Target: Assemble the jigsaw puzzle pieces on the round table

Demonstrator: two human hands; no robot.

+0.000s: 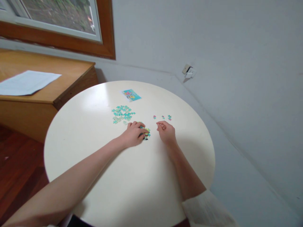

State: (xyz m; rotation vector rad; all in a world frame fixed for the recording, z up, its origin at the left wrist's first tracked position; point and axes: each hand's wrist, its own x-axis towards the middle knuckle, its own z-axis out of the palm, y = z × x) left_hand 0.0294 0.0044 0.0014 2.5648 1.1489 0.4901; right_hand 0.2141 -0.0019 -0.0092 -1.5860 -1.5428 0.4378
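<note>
Across the round cream table [78,126], bare surface runs wide to the left and near rims. One loose heap of teal pieces [123,113] lies beside one picture card [131,94]. The left hand [133,135] rests palm-down, fingers spread over one joined teal-and-yellow patch [146,133] at mid-table. The right hand [167,132] is curled; I cannot tell if it grips anything. Three small pieces [163,117] lie just beyond.

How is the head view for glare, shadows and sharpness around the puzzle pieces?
Head view: soft even light, mild sheen on the table, faint shadows beside the left hand and right hand; loose pieces look small and soft; wall edge bows.
</note>
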